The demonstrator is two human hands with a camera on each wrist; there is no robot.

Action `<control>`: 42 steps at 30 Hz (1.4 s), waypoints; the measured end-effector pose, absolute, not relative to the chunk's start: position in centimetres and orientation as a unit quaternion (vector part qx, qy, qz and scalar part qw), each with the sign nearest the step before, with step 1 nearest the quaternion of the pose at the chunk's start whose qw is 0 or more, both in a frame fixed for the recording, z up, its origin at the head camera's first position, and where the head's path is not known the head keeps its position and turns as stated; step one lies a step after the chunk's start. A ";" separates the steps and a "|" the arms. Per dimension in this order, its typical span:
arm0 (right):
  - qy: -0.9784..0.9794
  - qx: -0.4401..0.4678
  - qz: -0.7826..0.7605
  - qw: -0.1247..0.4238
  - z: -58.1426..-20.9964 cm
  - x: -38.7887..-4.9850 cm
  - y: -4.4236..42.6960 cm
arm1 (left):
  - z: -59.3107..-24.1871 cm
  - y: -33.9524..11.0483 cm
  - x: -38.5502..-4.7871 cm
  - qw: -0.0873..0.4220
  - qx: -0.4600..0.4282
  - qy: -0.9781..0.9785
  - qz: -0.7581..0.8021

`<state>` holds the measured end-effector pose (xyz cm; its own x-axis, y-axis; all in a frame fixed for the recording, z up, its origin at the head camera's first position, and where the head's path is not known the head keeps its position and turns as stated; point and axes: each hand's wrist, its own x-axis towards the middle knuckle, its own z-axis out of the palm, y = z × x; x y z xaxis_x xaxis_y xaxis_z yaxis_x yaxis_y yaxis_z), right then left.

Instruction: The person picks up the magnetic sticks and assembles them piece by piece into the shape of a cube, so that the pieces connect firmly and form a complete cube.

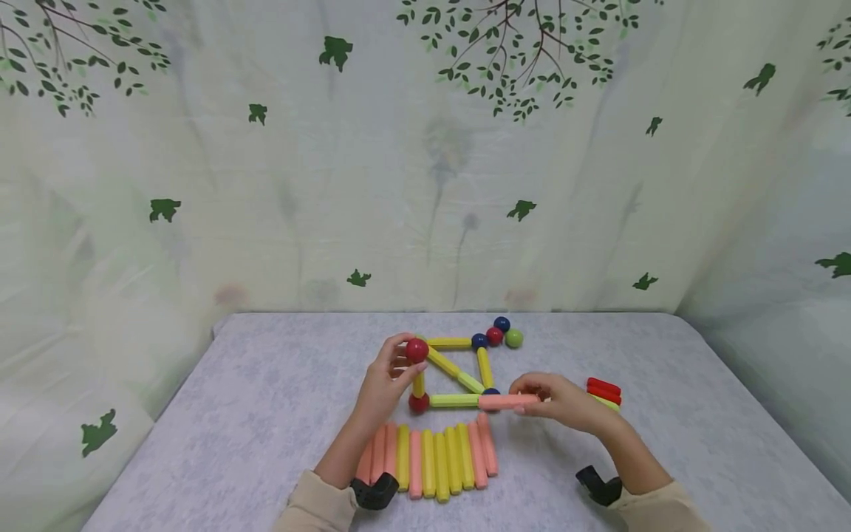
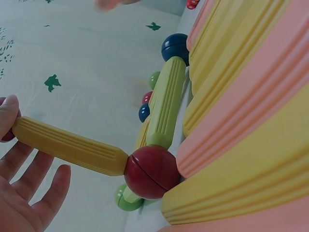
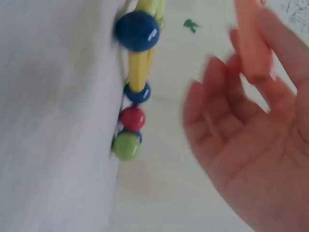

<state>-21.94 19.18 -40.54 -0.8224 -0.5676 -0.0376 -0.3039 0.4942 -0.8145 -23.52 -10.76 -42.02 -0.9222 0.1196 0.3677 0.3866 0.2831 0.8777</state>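
With thumb and fingertips my left hand [image 1: 388, 379] grips a red ball [image 1: 417, 349] on the upper end of a yellow stick [image 2: 72, 146]. That stick stands up from a second red ball [image 2: 152, 172] at the near left corner of a frame on the table. A light green stick [image 1: 454, 400] joins this corner to a blue ball [image 3: 137, 31] at the near right. My right hand [image 1: 558, 403] pinches a pink stick [image 1: 507, 401] by one end, off the table. In the head view its free end overlaps the near right corner; the right wrist view shows it apart from the frame.
Several pink and yellow sticks [image 1: 441, 462] lie in a row in front of the frame. Behind it are loose blue, red [image 1: 494, 337] and green [image 1: 514, 338] balls. Red sticks [image 1: 603, 386] and a light green one lie beyond my right hand. Printed cloth hangs behind the table [image 1: 253, 414].
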 end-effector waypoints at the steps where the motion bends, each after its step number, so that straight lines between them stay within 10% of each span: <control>1: 0.852 -0.253 -0.440 0.126 -40.4 -22.1 18.7 | -42.0 -10.8 -23.5 0.115 -0.160 -0.792 -0.577; 14: 0.854 -0.253 -0.450 -0.067 -37.7 -24.1 12.9 | -42.0 -10.6 -23.6 0.115 -0.170 -0.794 -0.573; 42: 0.825 -0.219 -0.514 -0.080 -39.4 -27.3 15.4 | -40.2 -9.7 -25.2 0.075 -0.201 -0.816 -0.537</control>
<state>-27.35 15.44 -39.44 -0.8913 -0.2788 0.3576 -0.4438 0.3751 -0.8138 -25.25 -9.72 -40.25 -0.9079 0.2467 0.3388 0.4088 0.3431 0.8457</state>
